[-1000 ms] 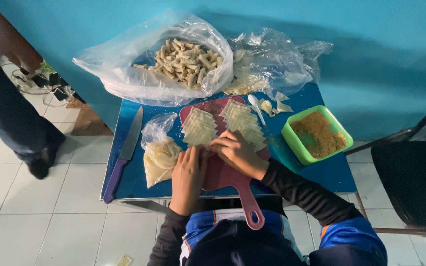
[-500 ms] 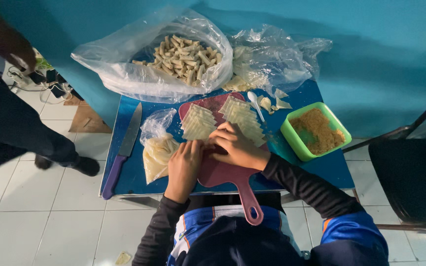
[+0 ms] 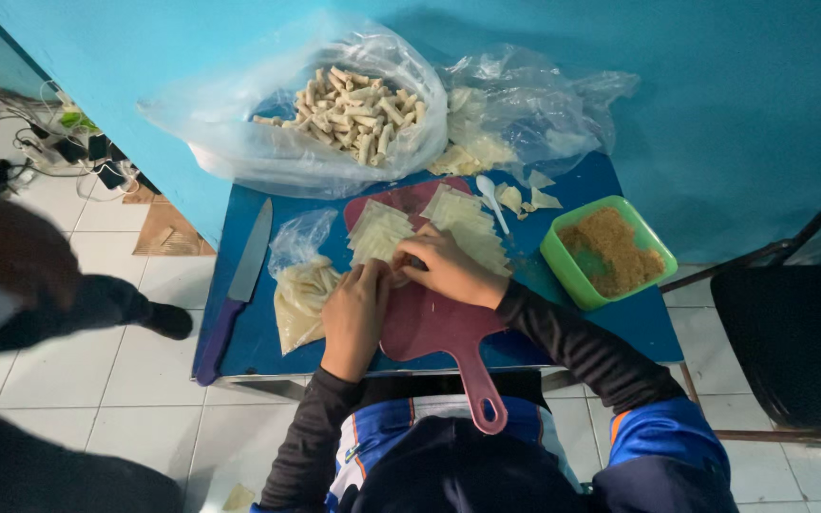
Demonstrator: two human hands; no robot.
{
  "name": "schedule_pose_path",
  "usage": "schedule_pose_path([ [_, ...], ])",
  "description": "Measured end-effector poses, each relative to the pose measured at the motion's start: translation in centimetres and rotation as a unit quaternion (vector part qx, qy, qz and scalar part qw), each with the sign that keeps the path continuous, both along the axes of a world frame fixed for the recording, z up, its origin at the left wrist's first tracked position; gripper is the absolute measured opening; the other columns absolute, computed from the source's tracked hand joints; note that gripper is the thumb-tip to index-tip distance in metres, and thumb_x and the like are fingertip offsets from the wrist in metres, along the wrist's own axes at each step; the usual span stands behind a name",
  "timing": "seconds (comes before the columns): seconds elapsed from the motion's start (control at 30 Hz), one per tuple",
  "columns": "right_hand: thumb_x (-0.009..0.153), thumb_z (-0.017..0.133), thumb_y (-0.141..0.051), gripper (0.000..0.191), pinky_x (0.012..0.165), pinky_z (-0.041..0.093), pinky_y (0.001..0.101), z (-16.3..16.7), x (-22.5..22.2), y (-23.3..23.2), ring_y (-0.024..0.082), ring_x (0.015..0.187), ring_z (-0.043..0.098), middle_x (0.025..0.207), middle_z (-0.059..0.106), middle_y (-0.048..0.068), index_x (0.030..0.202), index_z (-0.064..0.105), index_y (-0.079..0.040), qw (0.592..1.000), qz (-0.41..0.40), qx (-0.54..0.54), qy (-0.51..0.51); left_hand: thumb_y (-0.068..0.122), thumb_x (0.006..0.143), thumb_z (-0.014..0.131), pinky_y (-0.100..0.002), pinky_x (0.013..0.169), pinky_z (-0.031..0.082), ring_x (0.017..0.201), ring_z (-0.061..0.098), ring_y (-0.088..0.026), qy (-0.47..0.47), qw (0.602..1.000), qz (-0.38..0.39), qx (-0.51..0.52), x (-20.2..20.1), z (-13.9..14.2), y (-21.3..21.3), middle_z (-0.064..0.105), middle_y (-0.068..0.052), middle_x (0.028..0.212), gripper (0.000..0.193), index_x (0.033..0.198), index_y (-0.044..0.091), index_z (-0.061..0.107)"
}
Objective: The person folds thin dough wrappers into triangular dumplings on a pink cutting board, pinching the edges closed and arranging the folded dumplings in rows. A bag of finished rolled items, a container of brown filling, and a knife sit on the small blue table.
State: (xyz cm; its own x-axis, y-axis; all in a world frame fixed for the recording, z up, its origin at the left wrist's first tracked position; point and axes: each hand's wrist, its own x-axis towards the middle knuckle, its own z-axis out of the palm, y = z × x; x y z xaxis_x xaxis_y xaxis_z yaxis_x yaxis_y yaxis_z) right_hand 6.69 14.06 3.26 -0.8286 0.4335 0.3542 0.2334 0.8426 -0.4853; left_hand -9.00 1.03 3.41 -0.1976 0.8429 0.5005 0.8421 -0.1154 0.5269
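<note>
wrapper: I see both hands meet over one pale wrapper (image 3: 399, 273) on the red board (image 3: 429, 318), near its upper left; the piece itself is mostly hidden under the fingers, so its shape is my guess
left hand: my left hand (image 3: 356, 309) lies palm down, fingers curled forward and pressed on the wrapper
right hand: my right hand (image 3: 447, 269) comes in from the right, fingertips drawn together, pinching the same piece, as far as I can tell
handling: I judge it thin, light, limp and easy to tear; best taken by its edges with fingertips, never squeezed in the middle
stacks: two fans of wrappers (image 3: 379, 231) (image 3: 467, 223) lie just beyond the hands on the board; a careless sleeve could scatter them
bag: a small bag (image 3: 301, 285) of pale sheets sits just left of the left hand
knife: a knife (image 3: 237, 277) lies at the table's left edge, apart from the hands
tub: a green tub (image 3: 608, 251) of brown crumbs stands to the right; a white spoon (image 3: 492, 198) lies beside the stacks
rolls: a big bag of finished rolls (image 3: 358, 112) sits at the back
</note>
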Motion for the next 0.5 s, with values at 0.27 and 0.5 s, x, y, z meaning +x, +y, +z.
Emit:
schedule_pose_path([
  [0.27,0.089,0.070,-0.012,0.015,0.096,0.039,0.0433,-0.2,0.8,-1.2,0.024,0.111,0.058,0.107,0.066,0.001,0.102,0.069,-0.007,0.969,-0.001,0.246,0.022,0.017,0.093,0.063,-0.041,0.067,0.054,0.091,0.065,-0.027,0.076,0.997,0.004,-0.002,-0.1,-0.5,0.7,0.064,-0.004,0.092,0.004,0.096,0.014,0.065],
  [0.5,0.087,0.073,-0.014,0.020,0.095,0.041,0.0417,-0.5,1.6,-1.9,0.025,0.109,0.059,0.109,0.066,0.005,0.103,0.067,-0.004,0.963,0.002,0.264,0.049,0.011,0.089,0.063,-0.039,0.068,0.055,0.093,0.066,-0.025,0.108,0.994,-0.028,0.002,-0.3,-0.7,-0.5,0.064,-0.004,0.094,0.017,0.105,0.013,0.067],
])
